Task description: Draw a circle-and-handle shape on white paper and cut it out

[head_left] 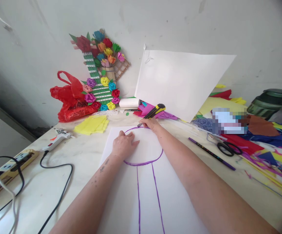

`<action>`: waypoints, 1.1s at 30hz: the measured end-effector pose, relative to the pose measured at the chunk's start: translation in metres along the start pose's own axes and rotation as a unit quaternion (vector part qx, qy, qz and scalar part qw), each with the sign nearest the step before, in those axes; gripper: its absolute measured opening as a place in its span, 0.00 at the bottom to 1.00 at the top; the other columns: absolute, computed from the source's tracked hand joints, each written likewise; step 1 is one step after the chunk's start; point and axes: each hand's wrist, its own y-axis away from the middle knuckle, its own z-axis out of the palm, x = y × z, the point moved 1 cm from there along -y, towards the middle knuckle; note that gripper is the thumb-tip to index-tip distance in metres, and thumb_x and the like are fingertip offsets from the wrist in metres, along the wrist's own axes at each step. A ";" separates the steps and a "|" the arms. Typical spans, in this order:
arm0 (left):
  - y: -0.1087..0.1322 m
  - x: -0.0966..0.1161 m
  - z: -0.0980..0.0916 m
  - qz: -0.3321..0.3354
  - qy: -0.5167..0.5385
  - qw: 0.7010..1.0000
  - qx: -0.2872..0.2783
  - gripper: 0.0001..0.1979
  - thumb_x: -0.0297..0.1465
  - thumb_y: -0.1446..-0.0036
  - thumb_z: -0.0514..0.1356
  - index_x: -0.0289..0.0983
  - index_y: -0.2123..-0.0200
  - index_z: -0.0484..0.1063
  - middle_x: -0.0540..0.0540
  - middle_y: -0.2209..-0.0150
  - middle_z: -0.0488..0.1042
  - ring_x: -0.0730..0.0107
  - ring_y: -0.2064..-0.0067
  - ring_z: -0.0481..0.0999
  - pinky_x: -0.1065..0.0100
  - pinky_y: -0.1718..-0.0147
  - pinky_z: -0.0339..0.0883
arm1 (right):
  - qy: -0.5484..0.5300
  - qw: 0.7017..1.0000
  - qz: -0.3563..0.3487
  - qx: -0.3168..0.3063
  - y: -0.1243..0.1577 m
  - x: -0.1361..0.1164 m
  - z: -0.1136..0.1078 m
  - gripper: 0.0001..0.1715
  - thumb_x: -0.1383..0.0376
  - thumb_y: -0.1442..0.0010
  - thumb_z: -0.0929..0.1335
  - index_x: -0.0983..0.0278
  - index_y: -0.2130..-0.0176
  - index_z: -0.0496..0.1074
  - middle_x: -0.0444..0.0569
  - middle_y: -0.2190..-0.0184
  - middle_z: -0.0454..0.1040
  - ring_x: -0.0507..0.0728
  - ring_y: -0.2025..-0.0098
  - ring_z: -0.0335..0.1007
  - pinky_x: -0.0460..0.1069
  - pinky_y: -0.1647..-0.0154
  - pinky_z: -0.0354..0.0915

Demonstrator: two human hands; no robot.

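Observation:
A large white sheet (pixel 175 208) lies in front of me, marked in purple with a rounded outline and two long lines running down from it. My left hand (pixel 124 143) rests on the sheet inside the outline's left part, fingers spread. My right hand (pixel 148 123) grips a yellow and black utility knife (pixel 155 111) at the far edge of the outline. The knife's tip end is at the purple line; whether the blade has gone through the sheet I cannot tell.
At left are a hot glue gun (pixel 59 138), its black cord, and a power strip (pixel 11 169). Yellow paper (pixel 92 125) lies behind. A purple marker (pixel 211 153) and scissors (pixel 228 149) lie right. Paper-flower craft (pixel 99 74), red bag (pixel 72 97) and white board (pixel 182 81) stand along the wall.

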 end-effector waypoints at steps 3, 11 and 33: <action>0.000 0.001 -0.001 -0.001 0.001 1.000 -0.003 0.21 0.46 0.40 0.48 0.45 0.50 0.69 0.46 0.55 0.74 0.58 0.48 0.63 0.63 0.61 0.67 | -0.004 1.000 0.003 0.001 0.001 -0.001 0.000 0.15 0.64 0.61 0.69 0.65 0.90 0.62 0.41 0.93 0.59 0.47 0.86 0.51 0.47 0.81 0.50; 0.001 0.002 -0.002 -0.004 0.003 1.000 -0.004 0.21 0.45 0.41 0.48 0.44 0.50 0.69 0.46 0.56 0.75 0.56 0.48 0.63 0.62 0.61 0.67 | -0.007 1.000 0.001 0.010 0.001 -0.002 0.001 0.14 0.64 0.62 0.69 0.65 0.90 0.61 0.41 0.92 0.59 0.47 0.86 0.52 0.46 0.81 0.50; 0.001 0.009 -0.005 0.008 -0.008 1.000 0.001 0.24 0.48 0.40 0.46 0.50 0.44 0.64 0.47 0.48 0.70 0.54 0.48 0.62 0.61 0.61 0.66 | -0.011 0.998 0.059 0.010 -0.003 -0.004 0.000 0.10 0.67 0.62 0.70 0.64 0.85 0.63 0.39 0.92 0.61 0.47 0.86 0.54 0.45 0.82 0.54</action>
